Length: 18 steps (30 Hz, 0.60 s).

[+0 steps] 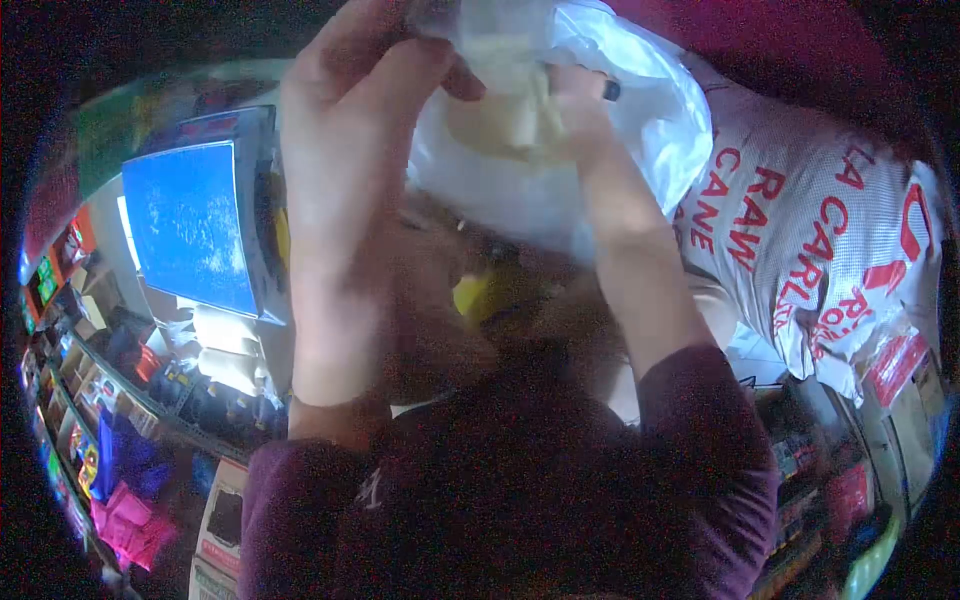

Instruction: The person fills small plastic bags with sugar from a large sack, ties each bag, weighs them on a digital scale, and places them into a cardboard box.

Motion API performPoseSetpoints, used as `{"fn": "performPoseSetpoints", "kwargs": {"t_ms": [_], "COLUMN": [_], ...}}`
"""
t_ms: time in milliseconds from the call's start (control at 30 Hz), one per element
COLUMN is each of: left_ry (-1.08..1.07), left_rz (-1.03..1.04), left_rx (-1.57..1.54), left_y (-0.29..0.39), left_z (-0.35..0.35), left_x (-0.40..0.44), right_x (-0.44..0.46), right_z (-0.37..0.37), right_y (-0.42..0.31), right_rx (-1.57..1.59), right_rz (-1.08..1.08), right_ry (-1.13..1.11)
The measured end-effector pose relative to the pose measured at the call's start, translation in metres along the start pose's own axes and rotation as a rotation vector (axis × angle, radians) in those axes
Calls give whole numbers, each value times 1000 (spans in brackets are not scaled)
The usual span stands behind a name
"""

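Note:
A white, translucent plastic bag (665, 150) spreads open at the top centre, with something pale yellow (500, 115) inside it, too blurred to make out. My left hand (375, 85) is at the bag's left edge, thumb and fingers bent around something pale at its mouth. Reaching into the bag from the right is my right hand (580, 100), with a dark ring or band on one finger. Its fingers are curled against the pale yellow contents, and motion blurs what they hold.
A large white sack (800, 220) with red lettering leans on the right, with a red-and-clear packet (895, 370) beside it. At left stands a blue panel (190, 225) above white rolls or packs (228, 350). Shelves of coloured packets line the far left. Something yellow (485, 295) lies below the bag.

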<state>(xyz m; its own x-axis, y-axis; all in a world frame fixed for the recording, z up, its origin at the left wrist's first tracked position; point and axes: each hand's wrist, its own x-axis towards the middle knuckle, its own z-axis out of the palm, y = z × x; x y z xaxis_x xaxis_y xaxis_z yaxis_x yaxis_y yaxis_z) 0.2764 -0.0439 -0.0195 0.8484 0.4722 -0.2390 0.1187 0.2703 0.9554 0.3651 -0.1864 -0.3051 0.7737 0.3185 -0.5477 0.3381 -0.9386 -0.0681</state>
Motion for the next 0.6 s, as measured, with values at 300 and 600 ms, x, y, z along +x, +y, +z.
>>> {"fn": "performPoseSetpoints", "kwargs": {"t_ms": [300,600], "left_ry": [-115,-354], "left_rz": [8,93], "left_rx": [67,421], "left_y": [-4,-25], "left_z": [-6,-19], "left_x": [4,6], "right_x": [-26,-82], "right_z": [57,24], "right_y": [-51,26], "right_rx": [-97,493], "right_rz": [-504,-539], "right_ry": [-37,131]}}
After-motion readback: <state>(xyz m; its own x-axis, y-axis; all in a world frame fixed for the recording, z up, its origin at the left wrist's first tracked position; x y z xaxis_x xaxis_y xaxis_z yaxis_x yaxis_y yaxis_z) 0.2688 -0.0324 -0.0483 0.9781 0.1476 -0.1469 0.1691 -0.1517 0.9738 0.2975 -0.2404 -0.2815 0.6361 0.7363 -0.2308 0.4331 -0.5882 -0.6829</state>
